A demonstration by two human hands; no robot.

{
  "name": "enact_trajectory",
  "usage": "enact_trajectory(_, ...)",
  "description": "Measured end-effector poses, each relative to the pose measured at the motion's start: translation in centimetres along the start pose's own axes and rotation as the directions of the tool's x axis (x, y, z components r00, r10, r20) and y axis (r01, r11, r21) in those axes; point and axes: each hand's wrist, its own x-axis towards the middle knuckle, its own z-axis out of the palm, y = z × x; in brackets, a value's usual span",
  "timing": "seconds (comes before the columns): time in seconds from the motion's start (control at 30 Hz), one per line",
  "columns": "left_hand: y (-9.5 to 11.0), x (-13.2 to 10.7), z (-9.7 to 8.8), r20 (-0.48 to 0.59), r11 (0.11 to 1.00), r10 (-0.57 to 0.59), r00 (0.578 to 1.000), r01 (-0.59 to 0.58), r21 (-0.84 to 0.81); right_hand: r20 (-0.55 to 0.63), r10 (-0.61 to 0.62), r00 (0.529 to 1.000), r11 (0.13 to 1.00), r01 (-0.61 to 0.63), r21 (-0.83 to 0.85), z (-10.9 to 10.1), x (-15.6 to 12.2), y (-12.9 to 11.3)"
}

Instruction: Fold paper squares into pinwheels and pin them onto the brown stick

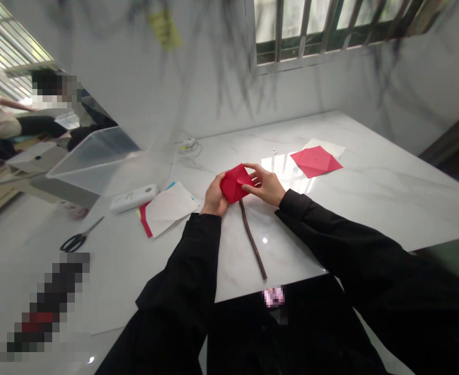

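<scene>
A small folded piece of red paper (pixel 232 183) is held up between both hands over the white table. My left hand (pixel 214 198) is closed round its left side, the thumb along the edge. From the right, my right hand (pixel 266 183) pinches it, with thumb on the front and fingers at the upper edge. Creases and overlapping flaps show on its face. Below it a thin brown stick (pixel 252 239) lies on the table, its upper end partly hidden by the paper. Whether stick and paper touch, I cannot tell.
On the left are sheets of paper (pixel 172 208), a white oblong device (pixel 134 198), black-handled scissors (pixel 75 242) and a clear plastic bin (pixel 92 156). Another creased red sheet (pixel 317 161) lies at the right over a pale one. People sit beyond the bin, far left.
</scene>
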Motion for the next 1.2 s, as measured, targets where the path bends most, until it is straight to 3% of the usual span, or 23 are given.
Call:
enact_trajectory(0.13,0.3,-0.6,0.3,0.085,0.993,0.040,0.996,-0.049,0.109,-0.083,0.017,0.996,0.998,-0.021,-0.059,-0.3,0.2,-0.1)
enact_trajectory(0.33,0.6,-1.7,0.6,0.257,0.962,-0.011,0.966,-0.060,0.265,-0.223,-0.030,0.974,0.987,-0.006,-0.159,-1.0,0.4,-0.2)
enact_trajectory(0.6,0.4,-1.3,0.2,0.443,0.843,0.072,0.893,-0.292,0.451,-0.363,-0.042,0.931,0.999,0.035,-0.027,-1.1,0.9,0.2)
enact_trajectory(0.73,0.1,-0.9,0.0,0.389,0.768,0.191,0.901,-0.384,0.512,-0.378,0.001,0.926,0.997,0.027,0.068,-1.0,1.2,0.8)
enact_trajectory(0.93,-0.3,0.2,-0.4,0.251,0.762,0.372,0.894,-0.449,0.466,-0.319,0.215,0.923,0.966,-0.154,0.206,-0.4,1.5,1.8)
enact_trajectory(1.1,-0.5,1.1,-1.1,0.039,0.806,0.386,0.922,-0.358,0.471,-0.156,0.372,0.915,0.872,-0.287,0.395,-0.4,1.6,2.0)
enact_trajectory(1.2,-0.5,1.4,-1.6,-0.078,0.843,0.385,0.920,-0.316,0.436,-0.144,0.391,0.909,0.872,-0.316,0.374,-0.5,1.4,2.0)
